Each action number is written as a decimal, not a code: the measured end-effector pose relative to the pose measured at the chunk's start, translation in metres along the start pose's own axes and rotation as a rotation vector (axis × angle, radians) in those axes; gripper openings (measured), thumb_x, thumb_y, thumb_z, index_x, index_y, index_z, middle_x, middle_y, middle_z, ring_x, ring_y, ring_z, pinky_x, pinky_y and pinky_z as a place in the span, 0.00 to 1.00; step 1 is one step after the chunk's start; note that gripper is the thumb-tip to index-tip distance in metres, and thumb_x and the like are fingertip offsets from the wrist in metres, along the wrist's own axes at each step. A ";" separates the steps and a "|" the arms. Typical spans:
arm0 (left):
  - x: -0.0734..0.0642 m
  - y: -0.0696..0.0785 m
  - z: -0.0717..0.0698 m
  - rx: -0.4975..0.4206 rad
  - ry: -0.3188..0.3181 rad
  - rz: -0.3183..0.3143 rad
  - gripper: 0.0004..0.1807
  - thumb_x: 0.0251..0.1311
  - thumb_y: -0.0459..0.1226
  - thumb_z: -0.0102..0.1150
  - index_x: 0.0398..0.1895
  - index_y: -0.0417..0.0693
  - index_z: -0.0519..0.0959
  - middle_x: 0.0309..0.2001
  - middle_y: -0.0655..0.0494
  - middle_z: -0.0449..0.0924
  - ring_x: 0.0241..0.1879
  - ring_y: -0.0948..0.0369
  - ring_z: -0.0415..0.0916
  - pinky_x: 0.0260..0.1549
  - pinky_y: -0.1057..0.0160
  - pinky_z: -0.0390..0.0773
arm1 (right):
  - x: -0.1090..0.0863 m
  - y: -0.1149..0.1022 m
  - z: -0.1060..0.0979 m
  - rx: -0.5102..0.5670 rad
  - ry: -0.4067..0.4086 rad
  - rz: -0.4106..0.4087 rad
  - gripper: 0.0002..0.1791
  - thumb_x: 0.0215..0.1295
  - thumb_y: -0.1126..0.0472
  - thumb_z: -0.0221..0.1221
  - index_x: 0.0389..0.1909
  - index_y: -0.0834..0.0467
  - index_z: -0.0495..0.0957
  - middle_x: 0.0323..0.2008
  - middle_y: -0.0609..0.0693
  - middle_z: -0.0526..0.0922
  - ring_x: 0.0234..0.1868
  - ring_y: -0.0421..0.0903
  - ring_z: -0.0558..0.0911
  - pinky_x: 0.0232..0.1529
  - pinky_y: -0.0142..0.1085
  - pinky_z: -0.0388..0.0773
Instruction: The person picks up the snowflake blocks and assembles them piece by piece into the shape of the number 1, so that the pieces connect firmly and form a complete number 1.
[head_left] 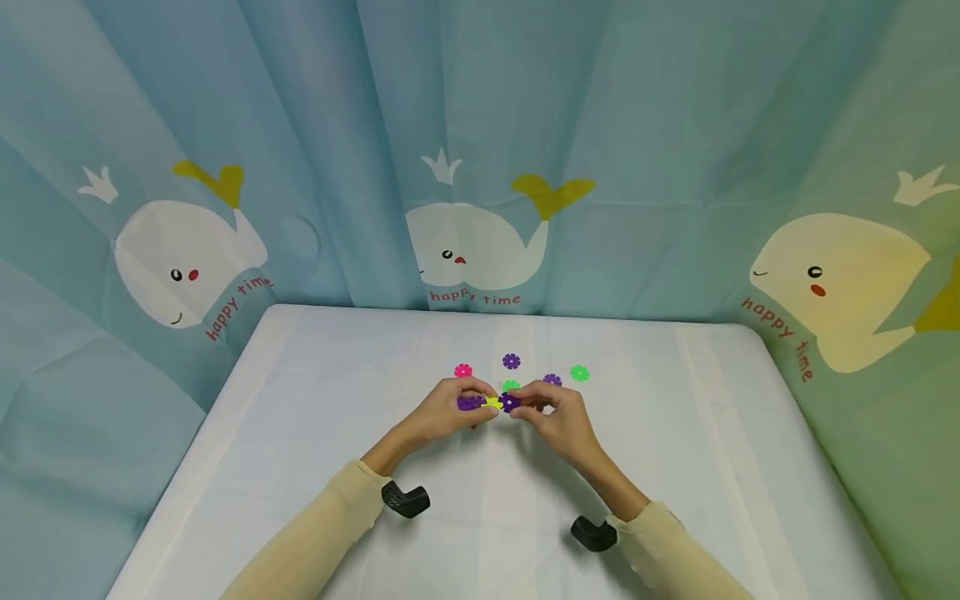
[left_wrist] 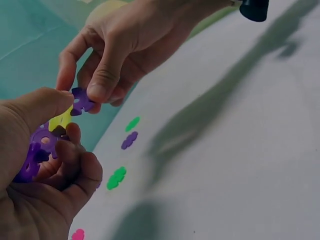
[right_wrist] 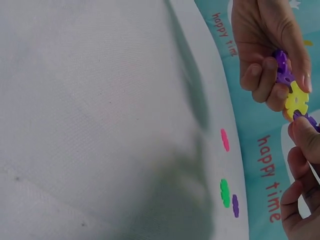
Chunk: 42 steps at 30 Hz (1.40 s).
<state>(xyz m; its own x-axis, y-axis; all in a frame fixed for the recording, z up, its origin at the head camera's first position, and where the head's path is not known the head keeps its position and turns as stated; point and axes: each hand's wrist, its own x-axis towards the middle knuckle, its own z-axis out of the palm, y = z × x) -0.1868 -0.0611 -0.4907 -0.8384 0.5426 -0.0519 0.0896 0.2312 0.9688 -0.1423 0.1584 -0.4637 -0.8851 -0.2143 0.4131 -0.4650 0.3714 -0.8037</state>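
Head view: the yellow snowflake disc [head_left: 492,402] is held over the white surface [head_left: 480,517], midway along a short chain. To its left, the left hand [head_left: 448,410] curls its fingers round the joined purple discs [head_left: 469,403]; to its right, the right hand [head_left: 561,414] pinches the end purple disc [head_left: 509,403]. Beyond the yellow disc lie loose pieces — a pink disc [head_left: 463,370] to its left, a green disc [head_left: 512,386] just past it, others farther right.

Left wrist view: the left thumb presses near the yellow disc, and the end purple disc meets its far edge. The step in hand seems to be slotting these two together.

Right wrist view: the right fingers are closed narrowly on the end purple disc, against the yellow one. How deep the slots sit I cannot tell; the next move probably calls for lining up notches and pushing firmly, the yellow disc kept steady.
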 end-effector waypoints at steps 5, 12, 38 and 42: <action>0.000 0.000 0.000 -0.032 -0.022 0.001 0.16 0.67 0.38 0.67 0.53 0.39 0.81 0.37 0.38 0.85 0.30 0.62 0.76 0.32 0.65 0.74 | 0.001 0.000 -0.002 0.020 -0.009 0.002 0.10 0.53 0.77 0.72 0.37 0.68 0.86 0.33 0.59 0.88 0.29 0.52 0.85 0.33 0.35 0.81; 0.001 0.000 0.001 -0.047 -0.052 -0.011 0.14 0.67 0.37 0.66 0.53 0.40 0.81 0.37 0.44 0.84 0.31 0.61 0.76 0.33 0.60 0.74 | -0.001 0.014 -0.001 0.045 -0.015 0.037 0.10 0.53 0.78 0.71 0.36 0.69 0.86 0.35 0.60 0.88 0.31 0.52 0.86 0.35 0.38 0.83; 0.000 0.000 -0.003 -0.109 -0.027 -0.039 0.15 0.68 0.40 0.66 0.54 0.43 0.82 0.37 0.28 0.80 0.30 0.60 0.74 0.37 0.56 0.72 | -0.004 0.040 -0.005 0.016 -0.086 -0.014 0.16 0.65 0.66 0.68 0.53 0.54 0.85 0.37 0.48 0.89 0.31 0.45 0.84 0.34 0.35 0.81; -0.001 0.000 -0.002 -0.099 -0.022 -0.037 0.15 0.68 0.40 0.66 0.54 0.42 0.82 0.35 0.30 0.80 0.29 0.59 0.75 0.36 0.57 0.73 | -0.003 0.039 -0.005 -0.016 -0.067 -0.040 0.14 0.63 0.67 0.70 0.49 0.54 0.87 0.39 0.46 0.89 0.33 0.40 0.83 0.34 0.33 0.80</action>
<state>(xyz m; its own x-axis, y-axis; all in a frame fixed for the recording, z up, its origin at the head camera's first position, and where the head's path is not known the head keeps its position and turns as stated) -0.1870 -0.0638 -0.4897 -0.8280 0.5531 -0.0920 0.0046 0.1708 0.9853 -0.1578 0.1782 -0.4947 -0.8629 -0.2893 0.4143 -0.5004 0.3753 -0.7802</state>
